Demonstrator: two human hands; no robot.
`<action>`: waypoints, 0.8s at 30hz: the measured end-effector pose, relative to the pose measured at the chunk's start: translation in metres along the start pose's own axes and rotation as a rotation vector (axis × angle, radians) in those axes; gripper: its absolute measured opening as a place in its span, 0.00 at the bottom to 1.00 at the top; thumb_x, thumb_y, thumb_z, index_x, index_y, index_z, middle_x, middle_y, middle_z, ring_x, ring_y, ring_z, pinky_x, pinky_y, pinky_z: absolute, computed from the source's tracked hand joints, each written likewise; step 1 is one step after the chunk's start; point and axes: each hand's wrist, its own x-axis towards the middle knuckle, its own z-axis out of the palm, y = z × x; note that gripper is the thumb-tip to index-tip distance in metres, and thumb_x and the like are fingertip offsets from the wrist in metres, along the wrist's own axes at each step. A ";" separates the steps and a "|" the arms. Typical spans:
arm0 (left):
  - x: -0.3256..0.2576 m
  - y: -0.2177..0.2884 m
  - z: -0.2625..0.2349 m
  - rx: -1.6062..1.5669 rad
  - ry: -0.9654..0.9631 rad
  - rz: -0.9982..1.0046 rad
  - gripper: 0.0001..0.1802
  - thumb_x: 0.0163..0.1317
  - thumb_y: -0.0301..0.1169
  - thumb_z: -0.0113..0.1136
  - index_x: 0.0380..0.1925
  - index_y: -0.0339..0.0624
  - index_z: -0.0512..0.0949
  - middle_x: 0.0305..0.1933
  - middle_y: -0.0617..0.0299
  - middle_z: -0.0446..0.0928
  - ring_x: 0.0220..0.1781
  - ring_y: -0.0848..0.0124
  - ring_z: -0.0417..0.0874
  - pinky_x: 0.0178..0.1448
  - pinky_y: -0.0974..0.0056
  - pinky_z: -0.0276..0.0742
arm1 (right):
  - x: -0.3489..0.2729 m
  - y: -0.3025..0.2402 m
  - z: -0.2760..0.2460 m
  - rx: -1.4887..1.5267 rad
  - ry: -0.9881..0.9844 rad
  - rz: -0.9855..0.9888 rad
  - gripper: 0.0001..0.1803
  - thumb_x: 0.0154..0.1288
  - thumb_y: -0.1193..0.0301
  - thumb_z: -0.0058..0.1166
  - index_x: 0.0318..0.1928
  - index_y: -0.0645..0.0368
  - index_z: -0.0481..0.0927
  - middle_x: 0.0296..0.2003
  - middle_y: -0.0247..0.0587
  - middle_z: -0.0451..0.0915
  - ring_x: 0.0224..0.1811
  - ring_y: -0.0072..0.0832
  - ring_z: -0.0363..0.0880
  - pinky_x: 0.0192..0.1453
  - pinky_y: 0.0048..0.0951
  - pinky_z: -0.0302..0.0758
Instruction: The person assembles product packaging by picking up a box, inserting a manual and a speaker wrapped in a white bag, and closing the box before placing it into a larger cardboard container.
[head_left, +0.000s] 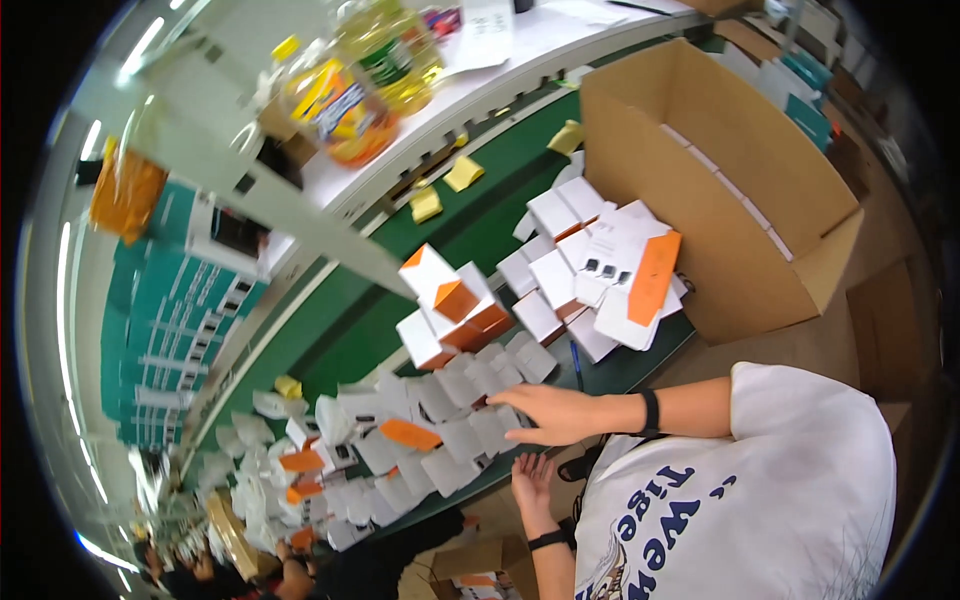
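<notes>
On green bench [330, 325], open white boxes [443, 470], flaps raised; right hand [552, 413] outstretched, left hand [533, 482] cupped, fingers unclenched.

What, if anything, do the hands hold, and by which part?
Nothing visibly held: the left hand is open, palm up; the right hand reaches over white boxes, contact unclear.

We see what looks like a factory packing line: white boxes [552, 279] along a green tabletop [335, 335], a large open carton [690, 240], strip lights [64, 290] and co-workers [292, 578] farther down.
</notes>
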 end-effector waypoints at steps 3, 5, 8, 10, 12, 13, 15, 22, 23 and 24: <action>-0.010 0.008 -0.003 0.137 -0.034 0.064 0.31 0.79 0.49 0.47 0.66 0.33 0.68 0.70 0.46 0.71 0.70 0.50 0.73 0.71 0.42 0.72 | -0.015 0.008 -0.080 -0.203 0.587 -0.061 0.33 0.61 0.60 0.66 0.62 0.63 0.72 0.53 0.57 0.77 0.57 0.54 0.77 0.63 0.47 0.74; -0.023 0.017 0.008 0.313 -0.120 0.050 0.27 0.81 0.45 0.47 0.65 0.32 0.71 0.65 0.46 0.76 0.66 0.53 0.79 0.67 0.50 0.76 | -0.030 0.031 -0.140 -0.681 0.889 0.248 0.35 0.59 0.57 0.69 0.62 0.63 0.73 0.57 0.55 0.75 0.61 0.51 0.73 0.65 0.46 0.71; -0.036 0.022 0.036 0.509 -0.196 0.108 0.24 0.80 0.44 0.49 0.59 0.33 0.76 0.53 0.49 0.84 0.56 0.59 0.84 0.60 0.55 0.80 | -0.048 0.070 -0.186 -0.944 1.015 0.622 0.39 0.54 0.53 0.73 0.60 0.65 0.75 0.57 0.55 0.74 0.63 0.50 0.71 0.67 0.47 0.67; -0.049 0.028 0.057 0.670 -0.254 0.146 0.21 0.79 0.41 0.51 0.56 0.34 0.79 0.46 0.52 0.85 0.51 0.64 0.85 0.56 0.60 0.81 | -0.051 0.078 -0.196 -0.673 0.778 0.908 0.52 0.49 0.50 0.77 0.68 0.69 0.69 0.61 0.54 0.71 0.67 0.49 0.66 0.70 0.48 0.63; -0.056 0.033 0.078 0.730 -0.318 0.180 0.19 0.79 0.40 0.53 0.56 0.34 0.79 0.45 0.54 0.86 0.49 0.66 0.85 0.56 0.63 0.80 | -0.051 0.083 -0.200 -0.644 0.750 0.865 0.54 0.49 0.49 0.77 0.69 0.69 0.68 0.61 0.54 0.71 0.67 0.49 0.65 0.71 0.47 0.63; -0.061 0.036 0.089 0.785 -0.383 0.213 0.18 0.78 0.39 0.55 0.56 0.35 0.80 0.44 0.56 0.86 0.47 0.68 0.85 0.56 0.65 0.79 | -0.053 0.086 -0.201 -0.618 0.720 0.819 0.55 0.49 0.47 0.76 0.69 0.69 0.68 0.61 0.54 0.70 0.68 0.49 0.65 0.72 0.46 0.62; -0.072 0.043 0.114 0.813 -0.440 0.242 0.17 0.78 0.37 0.56 0.56 0.35 0.79 0.43 0.57 0.86 0.47 0.69 0.85 0.56 0.66 0.79 | -0.054 0.091 -0.203 -0.626 0.755 0.802 0.56 0.48 0.47 0.77 0.70 0.69 0.68 0.61 0.54 0.70 0.68 0.48 0.65 0.72 0.45 0.62; -0.088 0.048 0.196 1.071 -0.567 0.645 0.21 0.70 0.35 0.66 0.57 0.34 0.77 0.55 0.50 0.79 0.55 0.63 0.83 0.55 0.62 0.80 | -0.056 0.095 -0.212 -0.596 0.693 0.704 0.55 0.44 0.53 0.80 0.70 0.67 0.69 0.60 0.53 0.71 0.68 0.47 0.65 0.74 0.43 0.59; -0.090 0.046 0.210 1.075 -0.570 0.644 0.21 0.70 0.35 0.66 0.57 0.34 0.77 0.55 0.50 0.79 0.55 0.63 0.83 0.55 0.62 0.80 | -0.057 0.095 -0.215 -0.552 0.671 0.675 0.55 0.43 0.55 0.81 0.69 0.67 0.70 0.59 0.52 0.71 0.68 0.47 0.65 0.74 0.44 0.59; -0.093 0.044 0.224 1.135 -0.548 0.718 0.27 0.67 0.36 0.69 0.60 0.34 0.74 0.59 0.48 0.76 0.57 0.60 0.81 0.55 0.61 0.81 | -0.058 0.097 -0.215 -0.551 0.674 0.676 0.55 0.43 0.55 0.81 0.69 0.67 0.70 0.59 0.52 0.71 0.68 0.47 0.65 0.74 0.44 0.59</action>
